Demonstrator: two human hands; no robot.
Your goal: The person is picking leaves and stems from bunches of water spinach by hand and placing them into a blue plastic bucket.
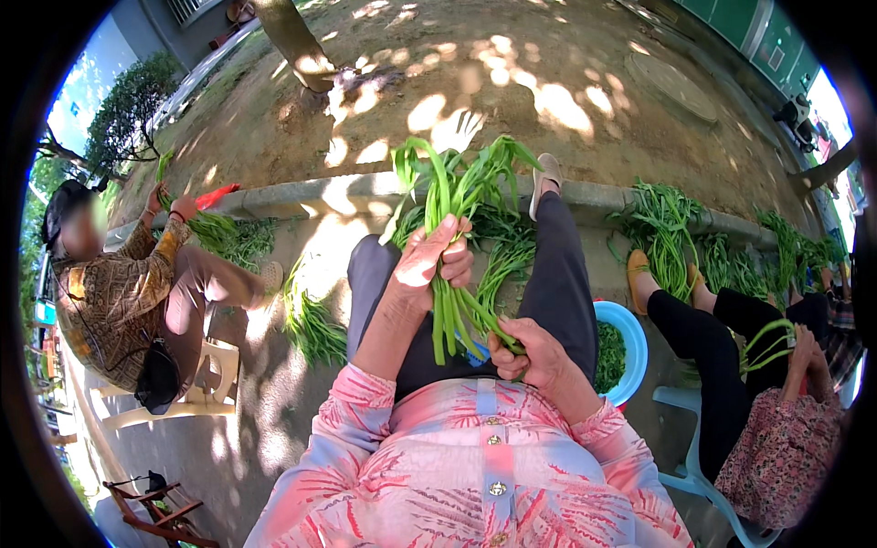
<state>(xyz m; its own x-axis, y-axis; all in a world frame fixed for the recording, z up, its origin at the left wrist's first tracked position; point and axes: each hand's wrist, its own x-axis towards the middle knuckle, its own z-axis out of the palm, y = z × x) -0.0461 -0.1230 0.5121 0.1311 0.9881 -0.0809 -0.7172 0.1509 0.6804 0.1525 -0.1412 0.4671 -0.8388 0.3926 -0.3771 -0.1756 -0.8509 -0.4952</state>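
My left hand (431,261) is wrapped round a bunch of long-stemmed leafy greens (450,315), held up in front of my lap. The leaves fan out above the fist, and the cut stem ends hang below it. Lower and to the right, my right hand (533,353) is closed on the lower end of some of the stems, pinching them between thumb and fingers. A bit of something blue shows behind the stems; what it is I cannot make out. Beyond my hands, more greens (508,256) lie on the ground between my feet.
A blue basin (634,354) with greens inside stands by my right thigh. Loose greens (313,320) lie left of my legs, others (662,233) to the right. Seated people (114,292) handle greens on both sides. A stone curb (338,194) runs ahead; a folding stool (157,510) stands lower left.
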